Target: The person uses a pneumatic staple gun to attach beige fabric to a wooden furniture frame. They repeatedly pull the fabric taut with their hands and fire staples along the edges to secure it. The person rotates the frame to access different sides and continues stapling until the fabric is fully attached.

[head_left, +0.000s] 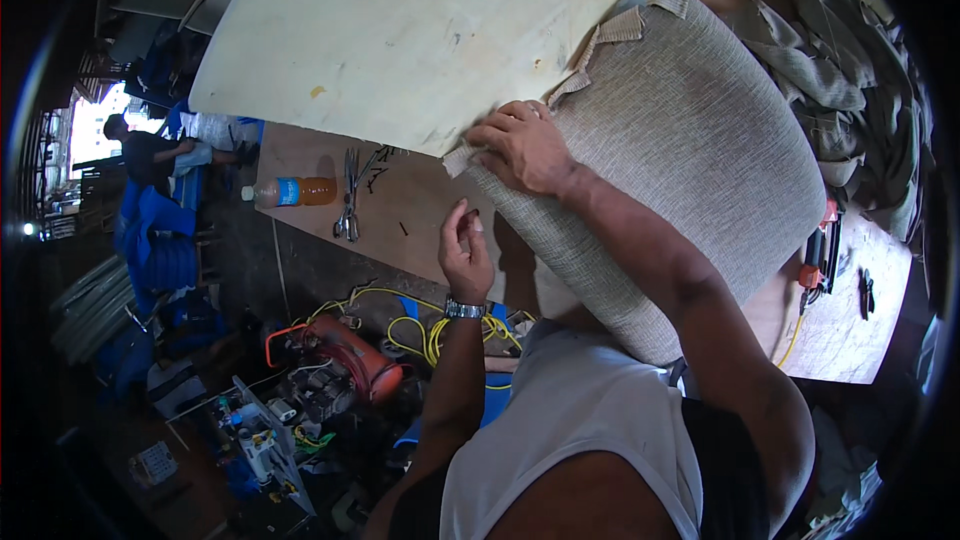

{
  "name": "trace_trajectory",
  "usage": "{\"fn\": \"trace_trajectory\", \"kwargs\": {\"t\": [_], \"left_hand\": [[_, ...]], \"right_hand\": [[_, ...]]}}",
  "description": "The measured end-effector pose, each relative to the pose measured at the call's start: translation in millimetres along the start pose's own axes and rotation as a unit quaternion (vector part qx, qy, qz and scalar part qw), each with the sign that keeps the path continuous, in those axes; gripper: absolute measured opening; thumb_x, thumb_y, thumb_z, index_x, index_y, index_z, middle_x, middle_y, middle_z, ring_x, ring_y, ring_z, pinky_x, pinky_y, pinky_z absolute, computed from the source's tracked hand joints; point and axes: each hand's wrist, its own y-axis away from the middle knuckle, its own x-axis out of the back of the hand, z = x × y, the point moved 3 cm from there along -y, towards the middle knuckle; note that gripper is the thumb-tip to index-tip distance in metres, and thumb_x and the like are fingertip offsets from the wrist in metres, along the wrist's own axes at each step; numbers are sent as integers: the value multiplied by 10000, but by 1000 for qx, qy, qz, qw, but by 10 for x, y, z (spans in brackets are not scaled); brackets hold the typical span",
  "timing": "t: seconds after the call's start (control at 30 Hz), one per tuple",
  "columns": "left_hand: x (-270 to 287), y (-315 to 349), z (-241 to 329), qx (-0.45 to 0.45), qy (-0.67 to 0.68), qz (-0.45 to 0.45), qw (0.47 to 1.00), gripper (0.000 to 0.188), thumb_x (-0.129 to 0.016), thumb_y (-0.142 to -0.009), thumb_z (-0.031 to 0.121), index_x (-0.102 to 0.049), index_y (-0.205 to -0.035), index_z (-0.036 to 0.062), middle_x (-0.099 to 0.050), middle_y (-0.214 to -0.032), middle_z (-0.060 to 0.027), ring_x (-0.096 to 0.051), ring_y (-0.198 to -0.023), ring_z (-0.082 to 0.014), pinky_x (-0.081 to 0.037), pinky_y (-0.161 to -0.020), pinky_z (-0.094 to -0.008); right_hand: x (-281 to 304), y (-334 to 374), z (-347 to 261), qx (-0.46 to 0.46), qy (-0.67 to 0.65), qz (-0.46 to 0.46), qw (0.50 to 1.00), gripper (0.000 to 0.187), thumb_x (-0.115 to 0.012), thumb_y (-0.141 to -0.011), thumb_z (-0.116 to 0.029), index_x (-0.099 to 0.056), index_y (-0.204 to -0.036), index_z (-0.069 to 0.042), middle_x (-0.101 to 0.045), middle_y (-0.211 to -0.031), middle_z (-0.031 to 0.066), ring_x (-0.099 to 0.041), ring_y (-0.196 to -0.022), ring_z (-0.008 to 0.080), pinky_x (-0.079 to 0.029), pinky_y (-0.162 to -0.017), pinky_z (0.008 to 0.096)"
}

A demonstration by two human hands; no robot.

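A padded piece covered in grey-beige woven fabric (pixel 700 130) lies in front of me, its frayed edge folded along a large cream panel (pixel 400 40). My right hand (pixel 528 152) reaches across the padding, its fingers curled over the fabric edge at the near corner of the panel. Lower and to the left, my left hand (pixel 467 258) hovers beside the padded piece, thumb and fingers apart, with nothing visible in it. A metal watch (pixel 464 309) circles that wrist.
Scissors (pixel 347 202) and a bottle of amber liquid (pixel 295 192) lie on the board at left. At right are a red-orange air stapler (pixel 822 248), black pliers (pixel 867 293) and heaped fabric (pixel 850 90). A red compressor (pixel 360 360) and yellow hose (pixel 433 344) stand below. Someone (pixel 150 155) sits far left.
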Motion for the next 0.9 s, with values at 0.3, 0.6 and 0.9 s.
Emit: {"fn": "trace_trajectory", "kwargs": {"t": [0.3, 0.6, 0.9], "left_hand": [[37, -244, 155, -77, -4, 16, 997, 348, -574, -1020, 68, -563, -1356, -25, -635, -1326, -202, -693, -1086, -281, -566, -926, -387], [-29, -725, 454, -118, -191, -3, 974, 390, -568, -967, 76, -582, -1355, 108, -621, -1111, -193, -631, -984, -408, -536, -816, -500], [-92, -662, 439, -92, -178, 29, 979, 352, -559, -993, 124, -589, -1343, 91, -635, -1061, -175, -632, -962, -373, -529, -822, -454]], "right_hand": [[-131, -170, 65, -245, -140, -57, 958, 550, -398, -1083, -505, -676, -1018, -34, -700, -920, 235, -657, -909, 454, -508, -833, 503], [-317, 1, 187, -207, -363, -2, 908, 275, -630, -1013, -274, -680, -1076, -12, -717, -974, 205, -680, -888, 327, -529, -841, 380], [-45, -72, -82, -8, -110, 59, 992, 161, -660, -956, -159, -652, -871, -23, -627, -860, 176, -553, -757, 349, -431, -663, 471]]}}
